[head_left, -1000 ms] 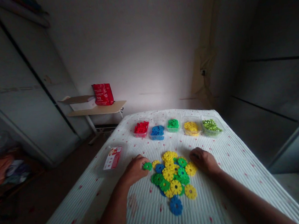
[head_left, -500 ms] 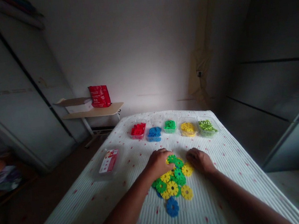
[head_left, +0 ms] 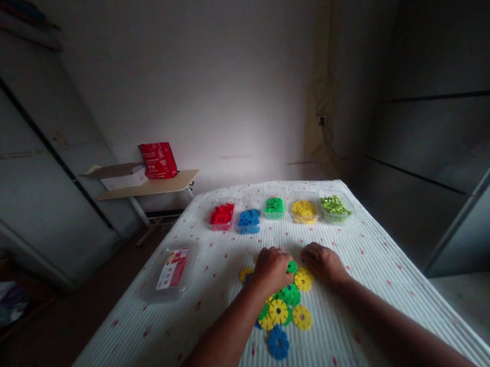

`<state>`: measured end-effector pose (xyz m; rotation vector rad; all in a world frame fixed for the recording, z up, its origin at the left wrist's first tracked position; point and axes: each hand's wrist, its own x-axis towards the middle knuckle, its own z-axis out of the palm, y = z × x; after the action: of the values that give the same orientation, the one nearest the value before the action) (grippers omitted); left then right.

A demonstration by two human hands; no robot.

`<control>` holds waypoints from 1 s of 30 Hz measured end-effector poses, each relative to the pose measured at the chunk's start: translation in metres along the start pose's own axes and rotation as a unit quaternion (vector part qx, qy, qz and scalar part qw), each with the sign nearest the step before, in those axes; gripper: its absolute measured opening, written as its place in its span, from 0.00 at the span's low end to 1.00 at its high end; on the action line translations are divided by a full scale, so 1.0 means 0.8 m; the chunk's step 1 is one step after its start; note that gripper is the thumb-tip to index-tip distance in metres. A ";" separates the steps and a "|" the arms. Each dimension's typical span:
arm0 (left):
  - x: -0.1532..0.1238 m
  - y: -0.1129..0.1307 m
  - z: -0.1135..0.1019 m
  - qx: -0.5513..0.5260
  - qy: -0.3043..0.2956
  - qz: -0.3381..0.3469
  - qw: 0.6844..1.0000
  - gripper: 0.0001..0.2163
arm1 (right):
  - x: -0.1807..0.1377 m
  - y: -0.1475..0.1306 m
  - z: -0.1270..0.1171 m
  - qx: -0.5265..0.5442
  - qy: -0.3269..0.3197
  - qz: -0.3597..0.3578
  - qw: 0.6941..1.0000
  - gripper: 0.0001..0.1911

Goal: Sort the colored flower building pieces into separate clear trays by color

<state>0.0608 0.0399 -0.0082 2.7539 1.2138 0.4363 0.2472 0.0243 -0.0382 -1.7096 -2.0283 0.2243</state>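
Observation:
A loose pile of notched, flower-shaped plastic discs in green, yellow and blue lies on the table. My left hand (head_left: 274,269) rests over its upper part with the fingers curled down, and a green disc (head_left: 291,267) shows by the fingertips. Whatever is under or inside those fingers is hidden. Just right of the pile, my right hand (head_left: 323,261) is curled closed, beside a yellow disc (head_left: 303,279); its fingertips are out of sight. Nearer to me lie another yellow disc (head_left: 302,317) and a blue disc (head_left: 278,343). A yellow disc (head_left: 244,274) peeks out left of my left hand.
Across the back stand clear tubs of red pieces (head_left: 222,214), blue pieces (head_left: 249,219), green pieces (head_left: 274,206), yellow pieces (head_left: 304,210) and light green pieces (head_left: 335,205). At left lies a clear labelled container (head_left: 173,269). A side table (head_left: 170,183) holds a red bag (head_left: 158,160).
My left hand has shifted right across the pile, covering more discs. A yellow disc now shows on its left side. My right hand has barely moved; the view has swung slightly.

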 end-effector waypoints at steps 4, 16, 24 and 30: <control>0.007 -0.013 -0.016 -0.042 0.001 -0.038 0.998 0.12 | 0.001 0.000 -0.001 -0.003 -0.006 0.000 1.000 0.12; 0.126 -0.041 -0.082 -0.088 0.124 -0.111 0.982 0.15 | 0.001 -0.004 -0.003 0.023 -0.004 0.010 1.000 0.11; 0.048 -0.050 -0.056 -0.097 0.125 -0.114 0.981 0.14 | 0.000 -0.005 -0.006 0.033 -0.006 0.015 0.999 0.10; -0.065 -0.042 -0.036 -0.103 0.060 -0.016 0.993 0.10 | -0.004 -0.001 -0.010 0.083 -0.009 -0.030 0.996 0.12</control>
<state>-0.0050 0.0239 0.0008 2.5636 1.1627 0.6900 0.2507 0.0197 -0.0319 -1.5488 -2.0100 0.3778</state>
